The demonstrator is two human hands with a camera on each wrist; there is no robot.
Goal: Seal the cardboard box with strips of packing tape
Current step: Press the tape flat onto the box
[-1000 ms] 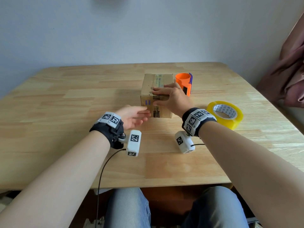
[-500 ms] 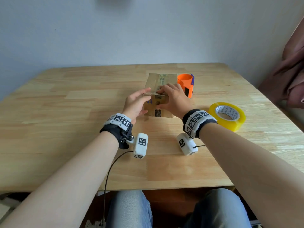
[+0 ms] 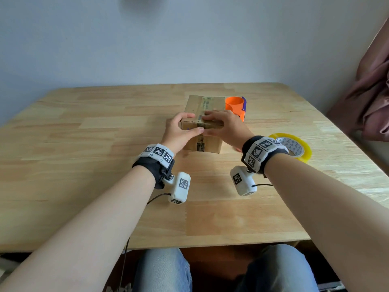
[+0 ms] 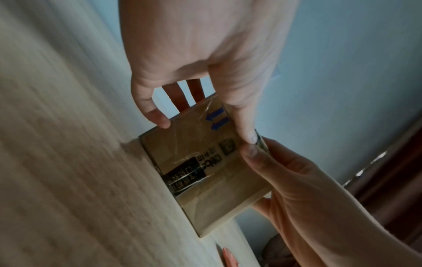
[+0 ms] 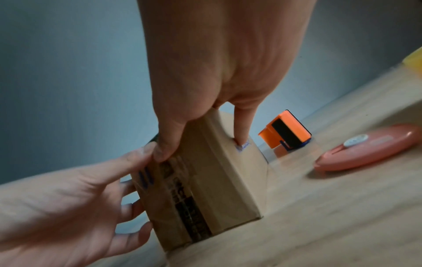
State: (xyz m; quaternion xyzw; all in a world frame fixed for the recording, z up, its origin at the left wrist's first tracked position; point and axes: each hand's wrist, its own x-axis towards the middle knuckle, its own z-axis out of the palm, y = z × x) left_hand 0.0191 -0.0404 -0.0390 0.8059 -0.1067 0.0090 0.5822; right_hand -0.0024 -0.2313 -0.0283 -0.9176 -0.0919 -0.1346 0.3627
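Note:
A small cardboard box point(image 3: 207, 142) stands on the wooden table point(image 3: 105, 144), with a strip of clear tape point(image 3: 207, 103) running along its top and down the near face point(image 4: 205, 162). My left hand point(image 3: 185, 125) grips the box's near-left top corner, fingers round the left side and thumb across the near face. From the right, my right hand point(image 3: 219, 125) holds the near top edge with its fingers lying on the lid. The two thumbs meet on the tape at that edge. The yellow tape roll point(image 3: 294, 146) lies flat to the right.
An orange tape cutter point(image 3: 234, 106) stands against the box's far right corner. A pink utility knife point(image 5: 365, 150) lies on the table just right of the box. A dark red cloth point(image 3: 370, 91) hangs past the table's right edge.
My left hand rose from the table beside the box's near face and took hold of its near-left top corner. The right hand stayed on the near top edge.

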